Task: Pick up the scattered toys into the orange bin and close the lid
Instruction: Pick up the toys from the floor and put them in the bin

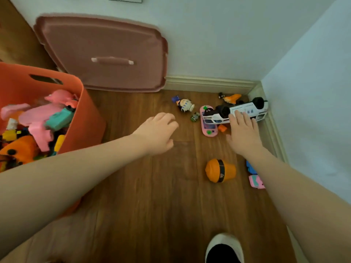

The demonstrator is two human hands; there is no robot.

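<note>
On the wood-grain floor, a smooth orange plastic bin was seen at the left, heaped with blocky pink and teal toys, while its flat rounded-corner lid was propped against the wall. The left hand was held above the boards with fingers loosely curled, holding nothing. The right hand was laid with straight, spread fingers on an overturned white toy car in the corner. A ribbed orange cup-shaped toy was lying nearby on its side.
</note>
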